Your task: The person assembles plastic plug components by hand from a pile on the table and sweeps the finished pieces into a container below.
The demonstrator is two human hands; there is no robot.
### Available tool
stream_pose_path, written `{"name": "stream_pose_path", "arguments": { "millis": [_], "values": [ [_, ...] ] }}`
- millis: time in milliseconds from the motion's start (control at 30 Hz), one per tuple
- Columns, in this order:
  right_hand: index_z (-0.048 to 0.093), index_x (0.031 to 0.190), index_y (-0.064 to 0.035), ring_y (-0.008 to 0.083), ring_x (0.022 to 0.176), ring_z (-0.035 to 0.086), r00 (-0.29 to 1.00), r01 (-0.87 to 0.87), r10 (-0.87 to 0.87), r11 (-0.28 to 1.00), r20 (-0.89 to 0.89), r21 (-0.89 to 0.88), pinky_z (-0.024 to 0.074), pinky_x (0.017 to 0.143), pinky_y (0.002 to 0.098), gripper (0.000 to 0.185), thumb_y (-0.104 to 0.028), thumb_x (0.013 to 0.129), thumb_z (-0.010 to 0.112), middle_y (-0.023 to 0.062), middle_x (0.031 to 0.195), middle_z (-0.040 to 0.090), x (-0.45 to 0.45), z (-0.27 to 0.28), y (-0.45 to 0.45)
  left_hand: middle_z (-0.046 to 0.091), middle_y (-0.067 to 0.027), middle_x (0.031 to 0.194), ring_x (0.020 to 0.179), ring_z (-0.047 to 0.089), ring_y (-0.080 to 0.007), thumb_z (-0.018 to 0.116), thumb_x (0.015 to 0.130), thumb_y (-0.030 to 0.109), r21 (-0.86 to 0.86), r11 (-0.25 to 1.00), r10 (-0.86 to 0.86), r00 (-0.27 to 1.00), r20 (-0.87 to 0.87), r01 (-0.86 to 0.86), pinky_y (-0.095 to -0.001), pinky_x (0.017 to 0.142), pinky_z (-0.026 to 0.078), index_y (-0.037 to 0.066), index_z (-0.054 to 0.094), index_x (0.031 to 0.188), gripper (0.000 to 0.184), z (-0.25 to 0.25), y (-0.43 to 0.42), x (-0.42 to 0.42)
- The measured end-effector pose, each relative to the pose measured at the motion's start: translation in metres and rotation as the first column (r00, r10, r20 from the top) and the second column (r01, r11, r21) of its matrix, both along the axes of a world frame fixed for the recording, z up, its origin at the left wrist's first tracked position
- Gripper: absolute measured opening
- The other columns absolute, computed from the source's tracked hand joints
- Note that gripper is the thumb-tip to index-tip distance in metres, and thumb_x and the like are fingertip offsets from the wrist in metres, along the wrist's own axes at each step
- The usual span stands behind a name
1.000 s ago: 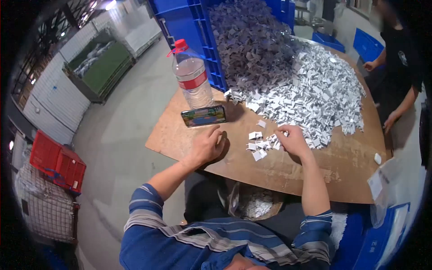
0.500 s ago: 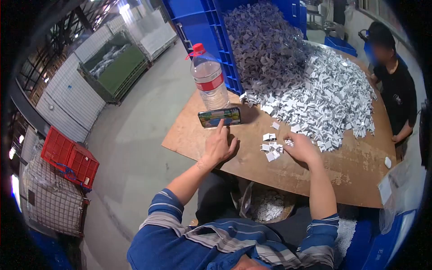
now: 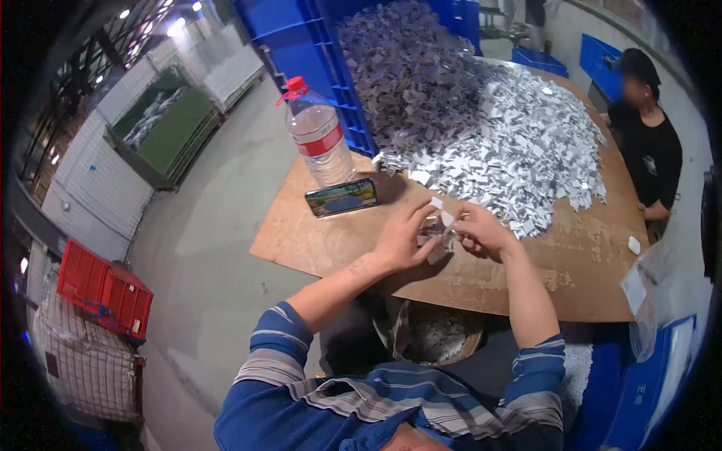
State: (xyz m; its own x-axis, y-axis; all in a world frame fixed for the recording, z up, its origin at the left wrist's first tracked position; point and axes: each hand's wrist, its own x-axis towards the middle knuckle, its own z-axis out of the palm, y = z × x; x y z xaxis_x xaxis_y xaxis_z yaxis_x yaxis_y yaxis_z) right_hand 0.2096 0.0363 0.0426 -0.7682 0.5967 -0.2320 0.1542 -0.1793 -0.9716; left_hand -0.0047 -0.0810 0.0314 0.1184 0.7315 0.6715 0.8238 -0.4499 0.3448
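Pieces (image 3: 406, 75) are heaped in the blue crate (image 3: 297, 34); a flat white piece (image 3: 447, 218) is pinched by the right hand (image 3: 486, 231); the left hand's (image 3: 400, 239) grip is unclear.

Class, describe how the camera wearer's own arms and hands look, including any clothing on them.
The left hand and right hand wear no gloves. The left forearm and right forearm are uncovered too. The left sleeve and right sleeve, ending near the elbows, are blue with thin pale stripes and broader grey bands.
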Motion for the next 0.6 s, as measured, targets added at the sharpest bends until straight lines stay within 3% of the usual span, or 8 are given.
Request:
{"name": "stream_pose_path", "arguments": {
  "millis": [67, 133, 167, 233, 300, 333, 400, 600],
  "values": [
    [0.056, 0.098, -0.0075, 0.009, 0.05, 0.046, 0.98, -0.043, 0.001, 0.977, -0.201, -0.208, 0.0314, 0.042, 0.0219, 0.006, -0.011, 0.094, 0.058, 0.0045, 0.079, 0.059, 0.002, 0.008, -0.003, 0.065, -0.0163, 0.12, 0.096, 0.066, -0.032, 0.074, 0.083, 0.019, 0.082, 0.984, -0.158, 0.987, 0.009, 0.157, -0.0368, 0.076, 0.054, 0.005, 0.063, 0.118, 0.039, 0.009, 0.023, 0.025],
    [0.057, 0.098, -0.0067, 0.0083, 0.05, 0.046, 0.945, 0.065, -0.158, 0.949, -0.286, -0.309, 0.0303, 0.041, 0.0206, 0.007, -0.011, 0.094, 0.06, 0.0051, 0.079, 0.058, -0.002, 0.012, -0.005, 0.067, -0.0133, 0.118, 0.082, 0.067, -0.0252, 0.071, 0.089, 0.011, -0.206, 0.932, -0.257, 0.944, 0.208, 0.299, -0.0316, 0.07, 0.055, 0.001, 0.061, 0.125, 0.039, 0.009, 0.04, 0.03],
    [0.057, 0.098, -0.0067, 0.0083, 0.05, 0.046, 0.94, 0.099, -0.189, 0.947, -0.284, -0.305, 0.0303, 0.041, 0.0206, 0.007, -0.011, 0.094, 0.06, 0.0051, 0.079, 0.058, 0.0, 0.009, 0.0, 0.067, -0.0133, 0.118, 0.082, 0.067, -0.0252, 0.071, 0.089, 0.011, -0.202, 0.922, -0.29, 0.934, 0.21, 0.331, -0.0316, 0.07, 0.055, 0.001, 0.061, 0.125, 0.039, 0.012, 0.046, 0.031],
    [0.059, 0.102, -0.0049, 0.0081, 0.05, 0.044, 0.914, 0.119, -0.271, 0.892, -0.304, -0.436, 0.0291, 0.041, 0.0201, 0.011, -0.011, 0.093, 0.061, 0.0055, 0.077, 0.058, 0.006, 0.0, 0.01, 0.07, -0.0117, 0.101, 0.076, 0.066, -0.0224, 0.069, 0.092, 0.008, -0.372, 0.906, -0.131, 0.971, 0.202, 0.2, -0.0303, 0.067, 0.054, -0.001, 0.063, 0.123, 0.032, 0.019, 0.056, 0.03],
    [0.059, 0.102, -0.0048, 0.0081, 0.049, 0.044, 0.897, 0.138, -0.294, 0.895, -0.329, -0.425, 0.0287, 0.041, 0.0201, 0.011, -0.011, 0.093, 0.061, 0.0053, 0.076, 0.058, 0.006, -0.001, 0.01, 0.07, -0.0093, 0.085, 0.066, 0.061, -0.0191, 0.068, 0.091, 0.007, -0.172, 0.957, -0.191, 0.956, 0.223, 0.232, -0.0272, 0.061, 0.05, -0.002, 0.066, 0.115, 0.026, 0.011, 0.071, 0.027],
    [0.059, 0.103, -0.0046, 0.0081, 0.049, 0.043, 0.891, 0.129, -0.285, 0.904, -0.352, -0.407, 0.0284, 0.041, 0.0201, 0.012, -0.012, 0.094, 0.061, 0.0051, 0.075, 0.058, 0.004, -0.002, 0.01, 0.07, -0.0093, 0.085, 0.066, 0.061, -0.0191, 0.068, 0.091, 0.007, -0.184, 0.949, -0.214, 0.951, 0.222, 0.257, -0.0272, 0.061, 0.05, -0.002, 0.066, 0.115, 0.026, 0.013, 0.074, 0.024],
    [0.059, 0.104, -0.0043, 0.0082, 0.049, 0.043, 0.882, 0.104, -0.258, 0.923, -0.394, -0.37, 0.0277, 0.041, 0.0201, 0.014, -0.013, 0.094, 0.061, 0.0048, 0.074, 0.057, -0.001, -0.006, 0.01, 0.067, -0.0076, 0.079, 0.06, 0.054, -0.0165, 0.062, 0.089, 0.0, -0.322, 0.898, -0.16, 0.905, 0.394, 0.299, -0.0238, 0.058, 0.045, -0.002, 0.068, 0.107, 0.019, 0.016, 0.08, 0.016],
    [0.061, 0.103, -0.0039, 0.0086, 0.046, 0.042, 0.896, 0.078, -0.231, 0.923, -0.38, -0.377, 0.0264, 0.04, 0.0203, 0.015, -0.013, 0.092, 0.063, 0.0051, 0.072, 0.058, -0.007, 0.003, 0.008, 0.064, -0.0076, 0.079, 0.064, 0.052, -0.0153, 0.058, 0.087, 0.0, -0.383, 0.835, -0.049, 0.747, 0.663, 0.395, -0.0237, 0.061, 0.044, -0.002, 0.069, 0.1, 0.017, -0.002, 0.084, -0.001]
  ]
}}
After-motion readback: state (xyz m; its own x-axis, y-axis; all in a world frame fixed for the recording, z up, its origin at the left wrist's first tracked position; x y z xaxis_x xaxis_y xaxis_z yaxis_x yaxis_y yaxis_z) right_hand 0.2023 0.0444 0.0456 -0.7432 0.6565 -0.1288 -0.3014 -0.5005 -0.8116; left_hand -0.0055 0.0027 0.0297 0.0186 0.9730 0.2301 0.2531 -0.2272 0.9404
